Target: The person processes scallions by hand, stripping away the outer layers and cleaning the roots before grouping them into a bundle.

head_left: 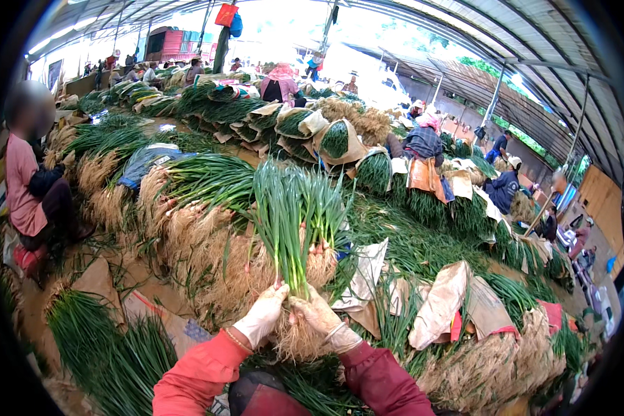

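In front of me, a bunch of spring onions (279, 225) stands upright, its green leaves up and its pale, stringy roots hanging below my hands. My left hand (263, 315), in a whitish glove, is closed around the lower stems from the left. From the right, my right hand (317, 317), also gloved, grips the same stems just above the roots. Right behind the bunch is another clump of spring onions (320, 232) with its own roots; whether it rests on the pile or is part of my hold, I cannot tell.
A long row of rooty spring onions (208, 249) lies beyond my hands. More leaves (111, 350) are heaped at lower left. Sacking (445, 305) and a root pile (489, 367) lie right. A person in pink (28, 180) sits at left; several others work farther back.
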Motion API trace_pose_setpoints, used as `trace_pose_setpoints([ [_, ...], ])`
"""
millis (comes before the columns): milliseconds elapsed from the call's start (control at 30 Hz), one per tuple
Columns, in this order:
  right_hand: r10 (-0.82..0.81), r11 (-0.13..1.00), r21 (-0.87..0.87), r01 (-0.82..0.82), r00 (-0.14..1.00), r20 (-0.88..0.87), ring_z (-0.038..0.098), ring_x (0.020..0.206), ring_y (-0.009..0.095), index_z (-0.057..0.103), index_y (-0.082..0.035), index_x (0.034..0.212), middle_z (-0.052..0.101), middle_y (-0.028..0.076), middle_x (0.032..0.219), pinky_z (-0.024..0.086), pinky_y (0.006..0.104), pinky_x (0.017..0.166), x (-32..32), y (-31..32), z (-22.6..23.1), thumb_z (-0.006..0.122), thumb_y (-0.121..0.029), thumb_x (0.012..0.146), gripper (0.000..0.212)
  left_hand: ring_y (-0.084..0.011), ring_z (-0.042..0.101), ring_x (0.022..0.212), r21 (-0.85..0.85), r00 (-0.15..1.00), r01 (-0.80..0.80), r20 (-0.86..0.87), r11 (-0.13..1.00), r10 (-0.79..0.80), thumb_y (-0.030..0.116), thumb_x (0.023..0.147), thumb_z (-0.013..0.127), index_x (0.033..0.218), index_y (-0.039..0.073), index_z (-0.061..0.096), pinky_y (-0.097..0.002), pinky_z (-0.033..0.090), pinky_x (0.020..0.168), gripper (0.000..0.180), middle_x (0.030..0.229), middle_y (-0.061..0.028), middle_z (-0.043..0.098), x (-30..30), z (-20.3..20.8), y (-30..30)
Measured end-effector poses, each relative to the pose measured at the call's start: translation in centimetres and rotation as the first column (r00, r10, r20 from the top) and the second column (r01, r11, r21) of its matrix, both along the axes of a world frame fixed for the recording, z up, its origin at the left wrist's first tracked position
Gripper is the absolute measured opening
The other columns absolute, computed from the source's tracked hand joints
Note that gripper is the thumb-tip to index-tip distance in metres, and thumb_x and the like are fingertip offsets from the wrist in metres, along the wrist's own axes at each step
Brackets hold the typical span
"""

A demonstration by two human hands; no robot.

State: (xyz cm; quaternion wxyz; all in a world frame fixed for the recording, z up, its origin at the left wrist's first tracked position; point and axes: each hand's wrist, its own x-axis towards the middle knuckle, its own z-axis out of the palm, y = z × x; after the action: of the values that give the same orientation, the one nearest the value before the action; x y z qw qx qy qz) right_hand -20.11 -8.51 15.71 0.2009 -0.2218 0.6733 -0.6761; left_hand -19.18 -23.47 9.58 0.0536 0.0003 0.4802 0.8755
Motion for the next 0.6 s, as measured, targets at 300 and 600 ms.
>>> trace_pose_setpoints([
  [300, 0.160, 0.975, -0.180, -0.134, 0.977, 0.141, 0.057, 0.065, 0.010, 0.050, -0.002, 0.118, 0.063, 0.004, 0.089, 0.048, 0.0241, 0.059, -0.6, 3.2, -2.7, 0.058, -0.005, 0.090, 0.029, -0.0112, 0.055, 0.079, -0.647, 0.996, -0.022, -0.076, 0.762, -0.036, 0.022, 0.100, 0.046, 0.103, 0.005, 0.062, -0.0276, 0.045, 0.072, 0.023, 0.090, -0.0001, 0.062, 6.5, -1.1, 3.0],
  [600, 0.037, 0.996, -0.088, -0.031, 0.997, 0.073, 0.053, 0.057, 0.006, 0.049, -0.002, 0.115, 0.060, 0.001, 0.082, 0.043, 0.0199, 0.047, 3.2, 4.1, -0.1, 0.065, 0.001, 0.082, 0.037, -0.0147, 0.058, 0.095, -0.133, 0.933, 0.299, 0.248, 0.945, -0.261, 0.032, 0.088, 0.062, 0.121, 0.014, 0.056, -0.0338, 0.050, 0.075, 0.038, 0.107, -0.0022, 0.064, 7.7, 2.8, 1.6],
])
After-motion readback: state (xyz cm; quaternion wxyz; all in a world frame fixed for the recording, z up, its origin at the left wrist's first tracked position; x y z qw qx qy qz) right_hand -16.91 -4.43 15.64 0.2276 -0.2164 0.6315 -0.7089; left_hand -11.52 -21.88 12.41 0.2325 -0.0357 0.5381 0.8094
